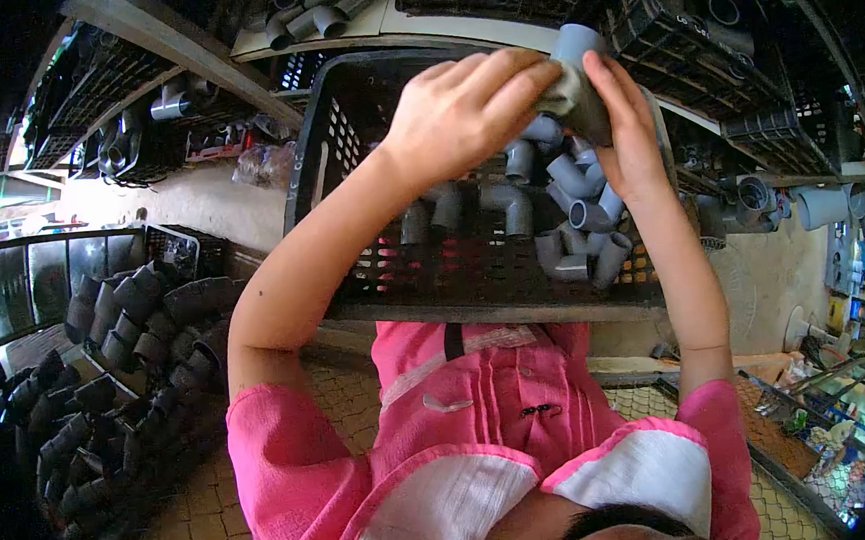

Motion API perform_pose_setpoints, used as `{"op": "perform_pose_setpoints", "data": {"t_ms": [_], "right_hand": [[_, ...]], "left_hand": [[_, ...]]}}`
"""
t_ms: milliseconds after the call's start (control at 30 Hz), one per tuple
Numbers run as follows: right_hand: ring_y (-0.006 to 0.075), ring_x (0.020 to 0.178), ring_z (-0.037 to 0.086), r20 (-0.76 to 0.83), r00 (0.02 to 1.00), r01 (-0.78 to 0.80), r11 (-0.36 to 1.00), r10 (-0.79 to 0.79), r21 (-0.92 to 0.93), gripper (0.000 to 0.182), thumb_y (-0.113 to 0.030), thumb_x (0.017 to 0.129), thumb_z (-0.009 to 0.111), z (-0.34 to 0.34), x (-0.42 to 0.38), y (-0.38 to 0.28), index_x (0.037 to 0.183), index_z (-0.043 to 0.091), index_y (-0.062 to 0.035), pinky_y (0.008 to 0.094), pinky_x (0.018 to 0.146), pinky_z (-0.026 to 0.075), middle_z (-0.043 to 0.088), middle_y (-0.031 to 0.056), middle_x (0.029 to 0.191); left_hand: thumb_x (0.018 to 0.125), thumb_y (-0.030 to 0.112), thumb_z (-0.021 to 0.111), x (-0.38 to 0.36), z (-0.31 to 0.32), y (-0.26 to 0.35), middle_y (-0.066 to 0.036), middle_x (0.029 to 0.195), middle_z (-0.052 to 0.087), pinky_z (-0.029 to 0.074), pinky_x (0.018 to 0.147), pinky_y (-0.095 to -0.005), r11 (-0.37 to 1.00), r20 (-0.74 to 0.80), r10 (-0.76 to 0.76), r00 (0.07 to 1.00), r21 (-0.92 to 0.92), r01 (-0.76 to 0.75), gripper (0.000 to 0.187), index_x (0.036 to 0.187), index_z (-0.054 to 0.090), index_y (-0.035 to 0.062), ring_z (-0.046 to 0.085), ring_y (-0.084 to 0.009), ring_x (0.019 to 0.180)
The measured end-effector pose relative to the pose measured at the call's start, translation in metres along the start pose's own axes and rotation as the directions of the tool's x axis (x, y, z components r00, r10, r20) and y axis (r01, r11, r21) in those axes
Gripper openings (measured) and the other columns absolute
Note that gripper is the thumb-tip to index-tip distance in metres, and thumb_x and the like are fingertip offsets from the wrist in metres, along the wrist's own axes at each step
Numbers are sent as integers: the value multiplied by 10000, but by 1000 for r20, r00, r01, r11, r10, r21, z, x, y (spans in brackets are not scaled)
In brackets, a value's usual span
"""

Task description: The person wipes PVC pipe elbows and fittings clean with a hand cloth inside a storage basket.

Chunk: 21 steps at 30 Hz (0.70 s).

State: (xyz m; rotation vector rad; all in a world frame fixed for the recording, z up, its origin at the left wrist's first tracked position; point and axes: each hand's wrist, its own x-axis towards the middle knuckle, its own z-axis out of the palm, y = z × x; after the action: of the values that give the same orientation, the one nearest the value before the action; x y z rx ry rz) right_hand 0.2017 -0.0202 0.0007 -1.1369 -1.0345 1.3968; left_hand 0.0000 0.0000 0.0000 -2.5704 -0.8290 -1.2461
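A grey pipe fitting (578, 41) is held up over the far right part of a black plastic crate (476, 313). My left hand (476, 101) has its fingers closed on a pale, dirty cloth (563, 92), pressed against the fitting's side. From the right, my right hand (630, 131) grips the fitting with its fingers along it; its palm side is partly hidden. Under my hands lie several loose grey elbow fittings (517, 211), mostly in the crate's middle and right.
Many dark pipe fittings (141, 326) are piled at the left. Black crates (703, 45) stand at the upper right, and more grey fittings (325, 19) lie beyond the crate. A wooden beam (172, 52) crosses the upper left. Wire mesh (220, 526) lies below.
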Motion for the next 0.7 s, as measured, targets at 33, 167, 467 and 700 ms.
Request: {"op": "perform_pose_setpoints", "data": {"t_ms": [33, 167, 467, 700], "right_hand": [[136, 972, 604, -58, 997, 53, 998, -56, -41, 509, -365, 924, 633, 0, 1, 7, 1306, 514, -50, 279, 786, 498, 614, 60, 1124], [103, 757, 629, -30, 1000, -8, 997, 6, -72, 438, -381, 957, 571, 7, -13, -1, 1235, 566, -42, 255, 494, 492, 638, 46, 1004], [68, 890, 562, -110, 967, 182, 922, -232, -341, 373, -332, 1010, 510, -5, -1, 15, 1135, 643, -8, 222, 750, 456, 645, 31, 992], [96, 1006, 567, -53, 977, 187, 950, -206, -249, 359, -311, 997, 543, 3, -11, 7, 1196, 617, -21, 240, 925, 417, 650, 53, 1072]], "left_hand": [[727, 131, 699, 1, 0, 3, -34, 1098, 639, 570, 674, -300, 999, 12, 24, 1000, 26, -25, 450, 1170, 620, 154, 680, -214, 826], [736, 114, 682, 9, 6, 0, -29, 1041, 632, 569, 650, -310, 999, -23, -38, 999, 37, 39, 422, 1153, 633, 151, 679, -210, 786], [743, 122, 690, 3, -1, 7, -31, 1079, 645, 576, 640, -308, 997, 55, 74, 996, -14, -73, 445, 1185, 638, 144, 688, -220, 775], [707, 109, 707, 8, -5, 0, -26, 1034, 667, 575, 650, -312, 999, -27, 31, 999, -43, -32, 452, 1154, 649, 141, 685, -207, 777]]}}
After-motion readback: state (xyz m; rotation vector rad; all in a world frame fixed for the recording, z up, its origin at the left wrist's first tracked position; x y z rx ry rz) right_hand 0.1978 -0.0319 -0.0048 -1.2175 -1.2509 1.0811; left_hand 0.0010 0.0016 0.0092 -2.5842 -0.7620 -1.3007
